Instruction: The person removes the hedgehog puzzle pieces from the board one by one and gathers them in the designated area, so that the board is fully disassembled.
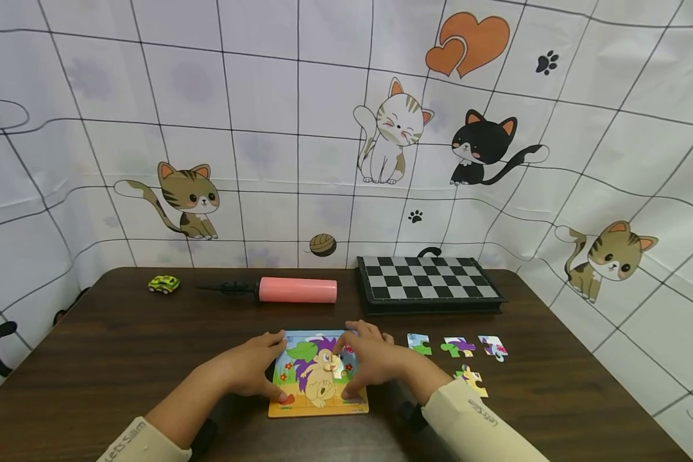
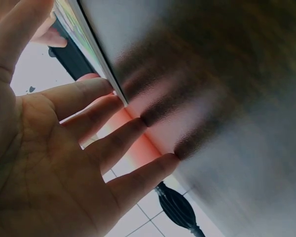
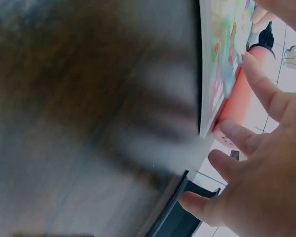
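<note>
A hedgehog jigsaw puzzle [image 1: 314,409] in a flat tray lies on the dark wooden table. My left hand [image 1: 254,367] steadies its left side, thumb near the lower left corner and index finger at the upper left. In the left wrist view its fingers [image 2: 133,133] are spread and fairly straight, the tips down at the table and tray edge. Over the tray's right half, my right hand [image 1: 375,359] pinches a shiny puzzle piece [image 1: 339,370] between thumb and index finger. The right wrist view shows this piece [image 3: 229,81] tilted above the picture; its other fingers spread beyond the tray.
Several loose puzzle pieces [image 1: 461,347] lie right of the tray. Behind stand a black-and-white checkered board box [image 1: 433,282], a pink hand pump [image 1: 297,290] with a black nozzle, and a green toy car [image 1: 164,284]. A cat-printed sheet [image 1: 265,160] hangs behind the table.
</note>
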A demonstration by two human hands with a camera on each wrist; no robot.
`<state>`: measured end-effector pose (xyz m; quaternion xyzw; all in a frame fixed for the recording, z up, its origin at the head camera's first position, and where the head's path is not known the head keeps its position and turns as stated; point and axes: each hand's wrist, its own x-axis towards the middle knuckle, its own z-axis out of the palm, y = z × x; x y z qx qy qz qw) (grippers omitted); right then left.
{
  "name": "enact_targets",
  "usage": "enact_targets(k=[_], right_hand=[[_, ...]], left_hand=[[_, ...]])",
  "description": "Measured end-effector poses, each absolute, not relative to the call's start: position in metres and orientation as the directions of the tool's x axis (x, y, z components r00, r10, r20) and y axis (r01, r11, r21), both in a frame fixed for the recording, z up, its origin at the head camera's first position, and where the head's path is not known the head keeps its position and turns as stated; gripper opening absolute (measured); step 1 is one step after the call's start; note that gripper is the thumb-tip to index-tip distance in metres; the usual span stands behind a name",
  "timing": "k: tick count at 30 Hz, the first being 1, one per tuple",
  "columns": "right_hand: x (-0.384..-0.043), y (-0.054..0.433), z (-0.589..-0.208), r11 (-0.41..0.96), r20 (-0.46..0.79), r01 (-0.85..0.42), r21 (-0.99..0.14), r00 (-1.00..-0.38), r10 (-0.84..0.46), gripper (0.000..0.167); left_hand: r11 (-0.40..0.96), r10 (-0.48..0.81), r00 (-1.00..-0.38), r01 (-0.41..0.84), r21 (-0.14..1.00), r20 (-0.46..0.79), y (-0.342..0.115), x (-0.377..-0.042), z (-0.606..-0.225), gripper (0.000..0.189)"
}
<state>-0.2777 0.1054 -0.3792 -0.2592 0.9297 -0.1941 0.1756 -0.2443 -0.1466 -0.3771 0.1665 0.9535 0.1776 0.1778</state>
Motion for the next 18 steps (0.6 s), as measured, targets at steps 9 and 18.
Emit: enact_targets(k=[9,18], right_hand=[[-0.2711,0.1034,-0.3790,0.771,-0.084,-0.435,-0.466,-0.845,-0.528,0.035],[-0.2698,0.1007,-0.3834,0.669,0.032,-0.402,-0.625,-0.870,-0.492,0.009]], left_hand=[[0.878,0.386,-0.880,0.259,0.403,-0.276,-0.1463,-0.2450,-0.3767,0.095],[0.875,0.388,-0.880,0.259,0.409,-0.273,-0.1472,-0.2447,-0.3787,0.095]])
